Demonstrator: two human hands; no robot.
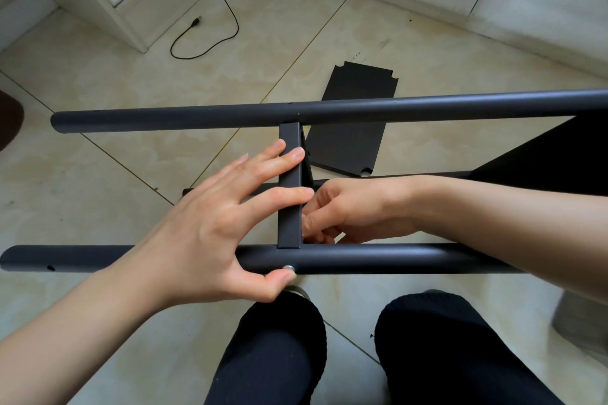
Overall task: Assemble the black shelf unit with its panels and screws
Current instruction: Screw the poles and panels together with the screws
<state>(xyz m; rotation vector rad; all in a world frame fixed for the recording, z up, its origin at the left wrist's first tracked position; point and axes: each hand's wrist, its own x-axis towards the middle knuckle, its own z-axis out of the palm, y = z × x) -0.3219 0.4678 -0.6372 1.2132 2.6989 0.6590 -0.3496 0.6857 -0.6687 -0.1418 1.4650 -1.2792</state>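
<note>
**Shelf frame comes together, one screw at a time**

A person seated over a tiled floor (pixel 98 82) fixes a black cross panel between two tubes of a half-built shelf unit. From the left: the left hand (pixel 210 223) lies spread across the joint, its fingers (pixel 279 161) straight and pressed onto the upright edge of the cross panel (pixel 289 194), while the thumb touches a silver screw (pixel 289 268) seated in the side of the near tube (pixel 378 258). The panel runs from that tube up to the far tube (pixel 329 112), touching both. To its right, the right hand (pixel 352 207) reaches in behind the panel with fingers curled; whether it pinches a nut, another fastener or only the panel's edge cannot be told, as the fingertips are hidden. A spare shelf panel (pixel 348 122) lies flat on the floor beyond the far tube, near the middle of the tiled area, and a black cable (pixel 217 10) trails towards the far-left edge of the floor.

The step appears to be starting the screw by hand. Doing it well likely means keeping the panel square against the near tube so the holes line up, turning the screw gently until the thread catches, and leaving it slightly loose until the opposite end is fastened.
</note>
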